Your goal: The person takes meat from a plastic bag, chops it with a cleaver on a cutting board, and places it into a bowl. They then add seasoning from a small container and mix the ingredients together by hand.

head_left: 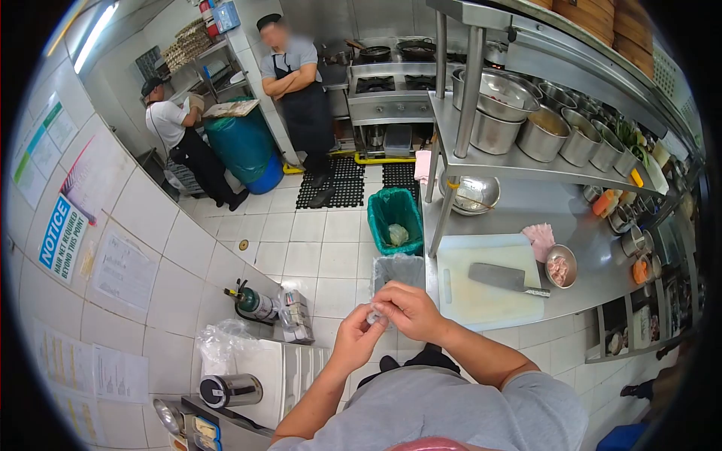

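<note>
My left hand [353,334] and my right hand [406,309] meet in front of my body, fingers closed together. Pinched between them is a small crumpled piece of clear plastic [374,316]; its exact kind is hidden by the fingers. Just beyond the hands stands a bin with a clear liner [401,269]. To the right, a cleaver [498,276] lies flat on a white cutting board [466,299]. Beside the board are a pink cloth [538,238] and a metal bowl of raw meat pieces [561,267].
A green-lined bin [383,218] is farther ahead. Steel pots [543,133] line the shelf above the right counter [519,203]. At left are a gas cylinder [256,303] and a white drawer unit [282,376]. Two people [297,101] are near the stove [383,105] and the blue barrel [237,143].
</note>
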`<act>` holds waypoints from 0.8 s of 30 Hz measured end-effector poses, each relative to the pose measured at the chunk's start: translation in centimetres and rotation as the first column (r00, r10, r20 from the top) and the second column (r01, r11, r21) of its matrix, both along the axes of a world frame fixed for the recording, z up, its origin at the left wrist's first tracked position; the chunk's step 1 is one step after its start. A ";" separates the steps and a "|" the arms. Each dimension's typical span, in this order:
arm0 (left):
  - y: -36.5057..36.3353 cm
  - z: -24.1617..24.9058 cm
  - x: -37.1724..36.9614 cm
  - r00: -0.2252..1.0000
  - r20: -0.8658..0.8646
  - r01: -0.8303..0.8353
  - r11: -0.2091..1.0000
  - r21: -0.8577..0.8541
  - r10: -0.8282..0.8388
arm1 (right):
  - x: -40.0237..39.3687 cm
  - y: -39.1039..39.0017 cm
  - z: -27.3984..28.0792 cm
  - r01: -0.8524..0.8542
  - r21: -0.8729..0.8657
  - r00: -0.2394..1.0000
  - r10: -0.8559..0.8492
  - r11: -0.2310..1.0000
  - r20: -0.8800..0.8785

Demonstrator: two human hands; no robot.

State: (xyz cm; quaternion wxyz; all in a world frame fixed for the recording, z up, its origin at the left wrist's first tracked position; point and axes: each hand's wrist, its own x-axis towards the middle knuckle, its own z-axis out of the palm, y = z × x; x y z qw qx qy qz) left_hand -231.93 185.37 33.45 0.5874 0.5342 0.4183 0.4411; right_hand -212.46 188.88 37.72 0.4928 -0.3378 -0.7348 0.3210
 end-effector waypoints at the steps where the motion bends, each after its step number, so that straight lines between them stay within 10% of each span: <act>1: 0.0 0.0 0.0 1.000 0.008 -0.005 1.000 -0.002 0.005 | 0.0 0.1 0.2 -0.005 -0.002 1.000 0.005 1.000 0.008; 6: -0.2 1.8 -0.5 0.970 -0.240 0.099 0.961 0.257 -0.035 | 0.0 0.6 0.2 -0.072 0.049 0.997 0.070 0.996 0.042; 16: 0.4 0.2 -3.0 0.907 -0.376 0.243 0.965 0.095 -0.191 | -0.7 -0.2 0.0 -0.111 -0.066 0.990 0.116 0.992 0.083; 24: 2.8 -1.3 -2.0 0.852 0.289 -0.392 0.898 -0.200 0.436 | -4.0 -0.9 -5.5 -0.132 -0.480 0.991 0.108 0.868 -0.077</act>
